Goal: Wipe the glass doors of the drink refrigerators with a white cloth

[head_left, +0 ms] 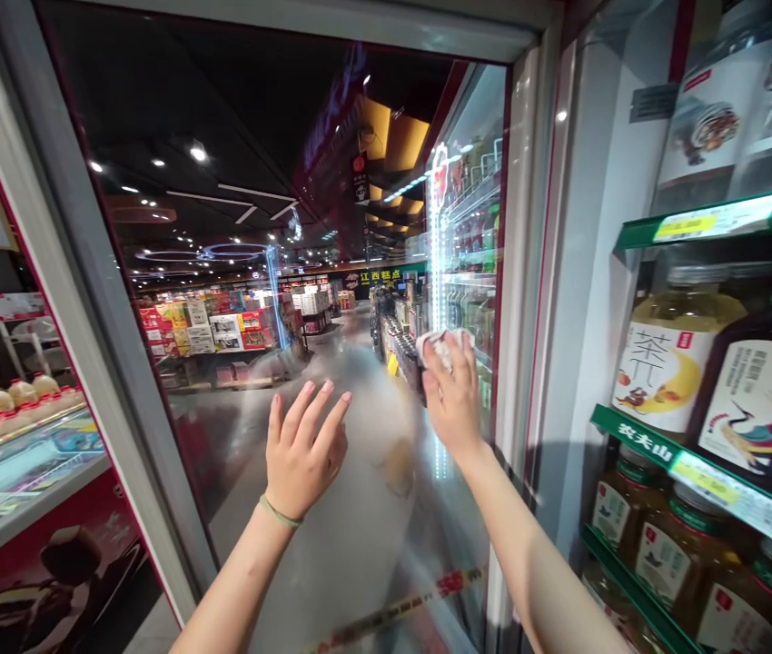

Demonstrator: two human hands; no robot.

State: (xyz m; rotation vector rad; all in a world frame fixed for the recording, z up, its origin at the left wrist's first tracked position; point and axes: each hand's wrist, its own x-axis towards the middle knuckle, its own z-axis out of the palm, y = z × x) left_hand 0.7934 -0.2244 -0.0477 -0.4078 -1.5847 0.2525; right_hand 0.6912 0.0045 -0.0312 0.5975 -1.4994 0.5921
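A large glass door (331, 563) in a grey metal frame (133, 391) fills the middle of the view, with store reflections across it. My right hand (452, 395) presses a crumpled white cloth (430, 343) to the glass near its right side, fingers over the cloth. Left of it, my left hand (308, 450) is raised before the pane with its fingers spread and nothing in it. Whether its fingertips touch the glass I cannot tell. A thin greenish band (281, 513) circles my left wrist.
On the right, shelves with green edge strips (658, 450) hold bottled drinks (672, 354) close to my right arm. Beyond the frame at left stands a chest freezer (38, 481) with several red-capped containers (22, 392) along it. A red and yellow strip (450, 583) crosses low down.
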